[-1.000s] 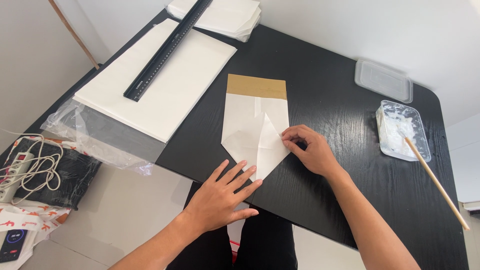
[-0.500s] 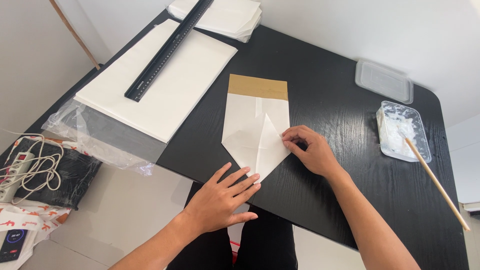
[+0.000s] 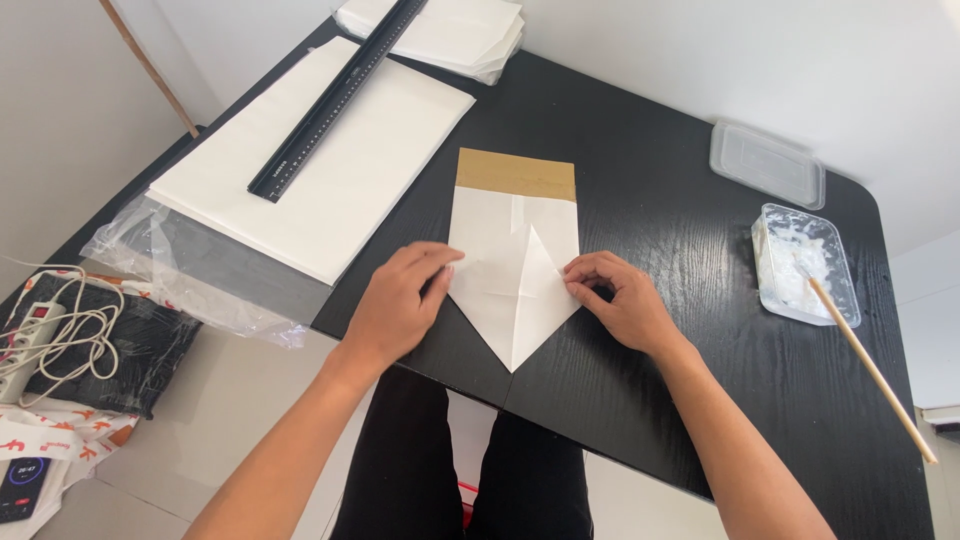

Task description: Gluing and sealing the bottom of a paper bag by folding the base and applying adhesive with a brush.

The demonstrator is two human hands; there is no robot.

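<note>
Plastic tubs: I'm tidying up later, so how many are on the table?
2: a lidded tub at the far right edge, and an open tub of white paste nearer, holding a stick.

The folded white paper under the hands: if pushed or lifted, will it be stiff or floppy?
The folded white paper looks thin and lies flat, so it is probably light and floppy. It might slide on the smooth black table, which may be why the left hand and right hand press its edges.

Matt white folded paper [image 3: 515,275], grained black wooden table [image 3: 650,200], clear glossy plastic tub [image 3: 800,262]
</note>
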